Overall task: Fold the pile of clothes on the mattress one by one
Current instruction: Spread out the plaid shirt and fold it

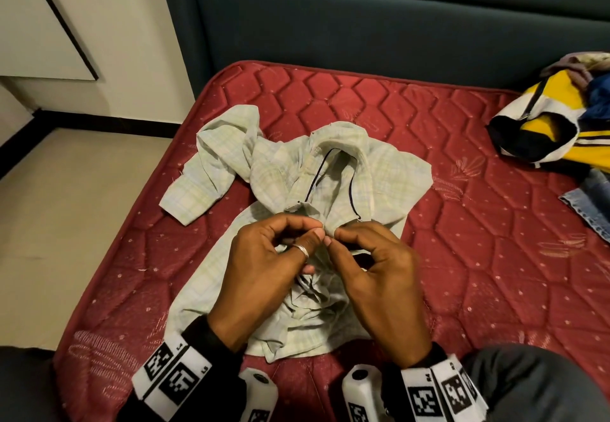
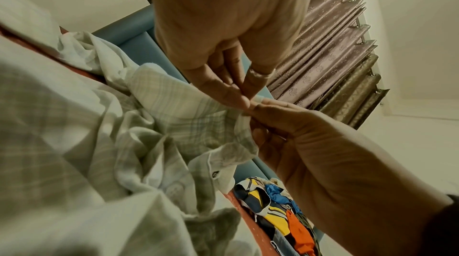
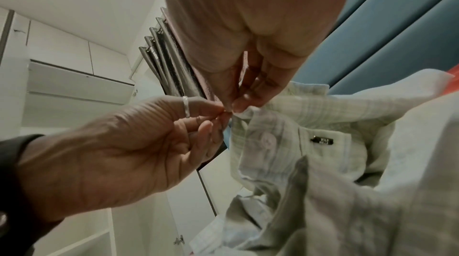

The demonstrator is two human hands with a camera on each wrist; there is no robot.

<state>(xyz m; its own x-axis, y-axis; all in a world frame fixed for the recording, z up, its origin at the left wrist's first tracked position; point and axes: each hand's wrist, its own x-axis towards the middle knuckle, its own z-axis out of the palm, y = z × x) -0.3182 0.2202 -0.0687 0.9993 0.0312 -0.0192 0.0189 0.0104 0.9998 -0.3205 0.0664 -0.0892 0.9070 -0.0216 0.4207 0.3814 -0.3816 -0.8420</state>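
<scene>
A pale green checked shirt [image 1: 333, 177] lies crumpled, collar away from me, on the red quilted mattress [image 1: 478, 256]. My left hand [image 1: 317, 230], with a ring on the thumb, and my right hand [image 1: 333, 237] meet just below the collar. Each pinches the shirt's front edge between thumb and fingertips. In the left wrist view the left hand [image 2: 244, 101] and right hand [image 2: 255, 110] hold the shirt [image 2: 174, 115] edge lifted. In the right wrist view the right hand [image 3: 236, 105] and left hand [image 3: 223, 112] pinch the same edge of the shirt [image 3: 298, 152]. One sleeve [image 1: 194, 177] trails to the left.
A pile of clothes [image 1: 548, 124], yellow, black, white and blue, sits at the mattress's far right, with jeans [image 1: 591, 204] beside it. A dark teal headboard [image 1: 363, 25] runs behind. The floor [image 1: 66, 223] drops off left of the mattress. My grey-clad knee [image 1: 534, 385] is at lower right.
</scene>
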